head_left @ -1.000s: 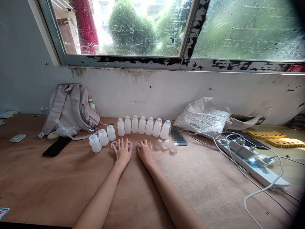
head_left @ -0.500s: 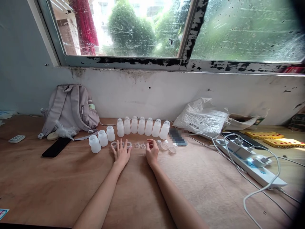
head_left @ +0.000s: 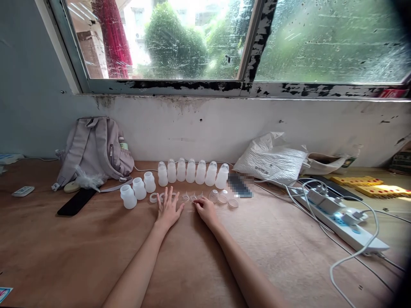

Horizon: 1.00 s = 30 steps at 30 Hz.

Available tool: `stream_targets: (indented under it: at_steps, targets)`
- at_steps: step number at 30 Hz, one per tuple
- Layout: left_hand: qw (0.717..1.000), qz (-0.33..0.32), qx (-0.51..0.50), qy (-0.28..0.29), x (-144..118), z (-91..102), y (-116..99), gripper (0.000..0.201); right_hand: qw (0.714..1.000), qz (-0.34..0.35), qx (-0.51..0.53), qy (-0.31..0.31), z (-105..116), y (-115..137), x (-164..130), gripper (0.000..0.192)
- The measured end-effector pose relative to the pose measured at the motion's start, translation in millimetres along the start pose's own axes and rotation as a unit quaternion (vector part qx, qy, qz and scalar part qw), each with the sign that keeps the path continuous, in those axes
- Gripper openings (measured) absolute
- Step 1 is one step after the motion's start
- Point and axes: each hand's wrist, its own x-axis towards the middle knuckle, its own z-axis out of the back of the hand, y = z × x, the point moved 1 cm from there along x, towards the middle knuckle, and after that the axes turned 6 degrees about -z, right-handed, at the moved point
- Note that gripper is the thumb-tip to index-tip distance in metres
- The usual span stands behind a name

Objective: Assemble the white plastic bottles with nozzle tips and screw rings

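My left hand [head_left: 168, 209] lies with fingers spread over several white bottle collar rings [head_left: 153, 198], covering part of them. My right hand [head_left: 206, 210] has its fingers curled together, their tips at the row of clear bottle nipples [head_left: 185, 196]. Whatever is between those fingertips is too small to make out. Just right of this hand are clear dome caps [head_left: 213, 195] and a clear round piece [head_left: 233, 203]. Three uncapped white baby bottles [head_left: 129, 198] stand left of my left hand. Behind both hands several capped baby bottles [head_left: 191, 172] stand in a curved row.
A grey backpack [head_left: 94, 147] leans at the back left, a black phone [head_left: 75, 203] before it. At right lie a silver mailing bag [head_left: 271, 158], a blurred dark phone [head_left: 239, 186] and a white power strip [head_left: 346, 229] with tangled cables. Wall and window stand behind.
My left hand has shifted right, uncovering the leftmost ring. My right hand has turned and brought its fingertips left and down to the nipples. The bottles stay where they were.
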Motion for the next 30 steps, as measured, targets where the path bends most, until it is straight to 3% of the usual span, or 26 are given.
stream_targets:
  at_steps: [5,14,18,24,30]
  targets:
    - [0.997,-0.081,-0.013,0.008,-1,4.9,-9,0.047,0.999,-0.031,0.007,-0.01,-1,-2,4,0.026]
    - [0.996,-0.084,-0.027,0.026,0,5.0,-9,0.046,0.999,-0.043,0.026,-0.017,-1,-4,4,0.026]
    - [0.997,-0.074,-0.018,-0.019,-1,8.6,-12,0.044,0.998,-0.037,0.045,-0.011,1,-4,3,0.028]
    - [0.994,-0.033,0.008,-0.103,15,40.5,-6,0.045,0.997,-0.041,0.064,-0.008,4,-3,3,0.029]
    - [0.988,0.032,0.063,-0.14,67,72.1,29,0.057,0.996,-0.05,0.075,-0.006,6,-1,2,0.03]
